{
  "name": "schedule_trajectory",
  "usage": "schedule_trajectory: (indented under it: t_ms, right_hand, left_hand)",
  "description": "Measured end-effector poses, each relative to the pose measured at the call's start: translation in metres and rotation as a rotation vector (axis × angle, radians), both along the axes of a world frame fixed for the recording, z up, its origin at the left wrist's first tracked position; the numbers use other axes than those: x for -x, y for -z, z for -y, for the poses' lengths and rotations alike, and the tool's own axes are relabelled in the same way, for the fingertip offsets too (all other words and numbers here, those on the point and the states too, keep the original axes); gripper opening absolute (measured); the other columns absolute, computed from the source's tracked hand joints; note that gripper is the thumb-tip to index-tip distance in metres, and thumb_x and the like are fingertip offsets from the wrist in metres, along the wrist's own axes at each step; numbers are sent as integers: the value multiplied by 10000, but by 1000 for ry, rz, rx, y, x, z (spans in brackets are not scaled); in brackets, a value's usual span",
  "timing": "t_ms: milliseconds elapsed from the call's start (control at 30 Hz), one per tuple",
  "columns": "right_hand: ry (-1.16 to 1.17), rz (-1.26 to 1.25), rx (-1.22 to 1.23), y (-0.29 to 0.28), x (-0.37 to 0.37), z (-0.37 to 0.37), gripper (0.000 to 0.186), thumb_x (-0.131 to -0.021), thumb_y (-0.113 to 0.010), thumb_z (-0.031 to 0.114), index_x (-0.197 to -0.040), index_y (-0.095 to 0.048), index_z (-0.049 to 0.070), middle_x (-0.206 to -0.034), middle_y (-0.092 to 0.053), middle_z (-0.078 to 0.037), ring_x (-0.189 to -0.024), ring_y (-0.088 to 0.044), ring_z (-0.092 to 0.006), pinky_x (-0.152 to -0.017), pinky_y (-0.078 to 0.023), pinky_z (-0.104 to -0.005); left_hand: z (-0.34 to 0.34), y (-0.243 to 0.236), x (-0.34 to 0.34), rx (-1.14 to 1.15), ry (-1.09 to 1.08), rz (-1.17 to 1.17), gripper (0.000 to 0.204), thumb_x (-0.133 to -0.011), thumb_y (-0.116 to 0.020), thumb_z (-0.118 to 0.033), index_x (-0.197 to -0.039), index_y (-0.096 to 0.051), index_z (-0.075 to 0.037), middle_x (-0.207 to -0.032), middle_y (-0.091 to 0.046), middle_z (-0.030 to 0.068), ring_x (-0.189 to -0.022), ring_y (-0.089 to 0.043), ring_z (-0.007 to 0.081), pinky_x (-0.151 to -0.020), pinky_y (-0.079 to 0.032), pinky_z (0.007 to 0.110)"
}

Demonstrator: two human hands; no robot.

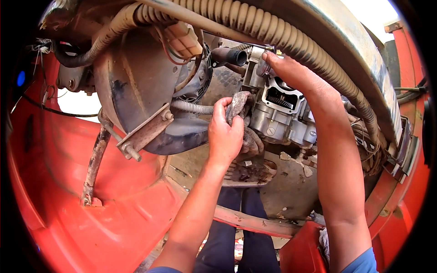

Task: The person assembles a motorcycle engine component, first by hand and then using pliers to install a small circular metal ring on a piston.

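Note:
My left hand (226, 134) is closed on a dirty grey rag (238, 105), bunched between thumb and fingers at the left side of a metal engine (273, 120). The engine has a square opening (281, 98) on its face, with dark parts inside. My right hand (289, 70) reaches over the engine's upper part, its thumb against the metal near the top. The other right-hand fingers are hidden, so their grip cannot be made out. Below the rag, a dark, grimy lump of cloth or glove (251, 144) hangs beside the engine.
A ribbed hose (255, 20) arches over both hands. To the left are a large dark metal housing (136, 68), a bolted bracket (148, 127) and a rusty rod (95, 164). Red body panels (104, 232) surround the bay. A screwdriver-like tool (180, 171) lies on the ground.

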State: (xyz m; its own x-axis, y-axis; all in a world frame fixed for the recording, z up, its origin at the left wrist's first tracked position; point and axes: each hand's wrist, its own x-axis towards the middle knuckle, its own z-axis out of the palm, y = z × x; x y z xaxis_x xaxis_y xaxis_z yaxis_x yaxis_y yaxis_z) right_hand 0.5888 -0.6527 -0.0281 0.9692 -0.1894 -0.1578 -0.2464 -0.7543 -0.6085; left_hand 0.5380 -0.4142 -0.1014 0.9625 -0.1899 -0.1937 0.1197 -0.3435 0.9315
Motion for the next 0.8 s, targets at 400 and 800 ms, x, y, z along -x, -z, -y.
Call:
schedule_trajectory:
  t_ms: [400, 800]
  right_hand:
    - [76, 162, 121, -7, -6, -21, 481, -949, -703, 463, -1258, -700, 94, -1114, -743, -99, -1033, -697, -226, -952, -530, -394]
    - [291, 286, 70, -39, 44, -4, 509, -912, -783, 415, -1301, -699, 99, -1219, -735, -105, -1152, -686, -211, -1039, -519, -384]
  left_hand:
    - [9, -15, -3, -138, 55, 16, 440, -880, -560, -58, -1316, -558, 4, -1199, -673, 165, -1117, -654, 254, -1008, -491, 367]
    - [21, -11, -17, -20, 32, 132, 450, -856, -603, -28, -1305, -579, -11, -1219, -683, 226, -1133, -671, 391, -1000, -516, 436]
